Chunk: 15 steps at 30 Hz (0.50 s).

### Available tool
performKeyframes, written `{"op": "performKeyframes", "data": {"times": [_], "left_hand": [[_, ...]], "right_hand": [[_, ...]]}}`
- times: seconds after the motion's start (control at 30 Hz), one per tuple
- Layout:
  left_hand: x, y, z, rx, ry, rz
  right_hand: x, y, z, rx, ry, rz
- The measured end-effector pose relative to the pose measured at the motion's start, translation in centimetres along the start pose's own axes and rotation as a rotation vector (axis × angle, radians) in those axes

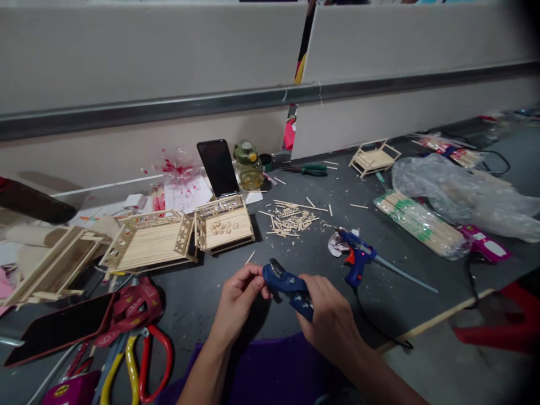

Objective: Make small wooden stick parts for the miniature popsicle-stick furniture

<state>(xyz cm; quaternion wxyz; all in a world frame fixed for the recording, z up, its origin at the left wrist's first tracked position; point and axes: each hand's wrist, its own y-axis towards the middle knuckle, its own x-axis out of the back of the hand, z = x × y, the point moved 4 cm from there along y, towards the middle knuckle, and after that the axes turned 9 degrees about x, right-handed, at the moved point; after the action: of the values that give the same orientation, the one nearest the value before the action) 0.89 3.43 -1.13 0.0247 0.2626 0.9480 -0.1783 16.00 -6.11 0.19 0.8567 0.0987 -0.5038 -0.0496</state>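
My right hand (327,306) is wrapped around the handles of a blue plier-like tool (283,281) with a dark head. At that tool's head, my left hand (241,295) has thumb and fingers pinched together; whatever lies between them is too small to make out. Beyond the hands is a heap of short cut wooden sticks (293,218), some scattered loose around it. A blue glue gun (359,256) with a clear glue stick in its back rests to the right of my right hand. Two small stick-built pieces, a wide one (152,243) and a narrower one (224,228), stand to the left.
A black phone (218,167) leans upright near a green bottle (248,166). Green-handled pliers (310,169) and a small stick chair (373,157) lie farther back. Bagged sticks (422,222) are at right. Red-and-yellow-handled tools (156,360) and another phone (63,326) occupy the near left.
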Motion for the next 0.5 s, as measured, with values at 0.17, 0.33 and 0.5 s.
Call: {"op": "performKeyframes", "data": {"times": [0.17,0.33,0.5], "left_hand": [[0.3,-0.4,0.0,-0.043,0.09,-0.033],[0.3,-0.7,-0.3,-0.062,0.189,-0.037],[0.1,-0.9,-0.9,-0.093,0.272,-0.05]], "right_hand": [[-0.4,0.7,0.4,-0.025,0.004,0.055],[-0.9,0.6,0.4,-0.021,0.028,0.071],[-1.2,0.1,0.1,0.017,0.02,0.034]]}}
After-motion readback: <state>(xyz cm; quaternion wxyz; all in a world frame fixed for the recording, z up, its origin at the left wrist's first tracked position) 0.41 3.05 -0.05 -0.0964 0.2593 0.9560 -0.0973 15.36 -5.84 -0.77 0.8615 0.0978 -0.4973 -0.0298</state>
